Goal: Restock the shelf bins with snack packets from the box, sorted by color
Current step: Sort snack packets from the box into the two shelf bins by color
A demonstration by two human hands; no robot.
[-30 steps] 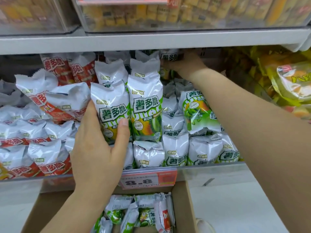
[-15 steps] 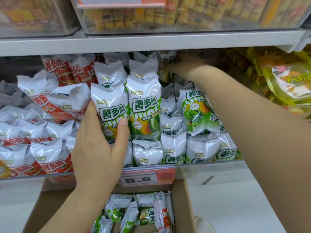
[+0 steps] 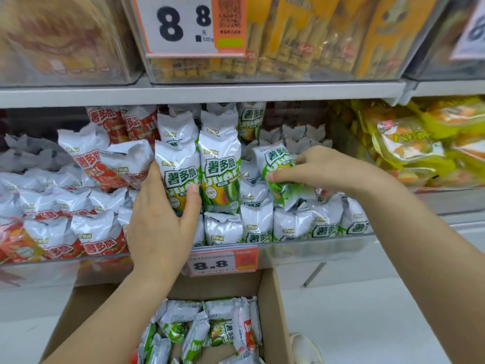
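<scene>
The middle shelf bin (image 3: 309,246) holds white-and-green snack packets standing in rows. My left hand (image 3: 160,219) clasps an upright green packet (image 3: 178,174) at the bin's left end, thumb across its front. My right hand (image 3: 320,169) grips a tilted green packet (image 3: 278,166) lying on top of the front row. Red-and-white packets (image 3: 89,164) fill the bin to the left. Below the shelf, the open cardboard box (image 3: 275,311) holds more green packets (image 3: 181,329) and one red packet (image 3: 244,334).
A shelf board (image 3: 199,93) runs close above the packets, with clear bins of yellow snacks on it. Yellow bags (image 3: 412,145) fill the bin at right. An orange 8.8 price tag (image 3: 223,262) hangs on the bin's front lip. Pale floor lies right of the box.
My right hand has drawn back from the rear of the bin and now grips the tilted green packet near the front. The camera view has tilted upward. My left hand keeps its hold.
</scene>
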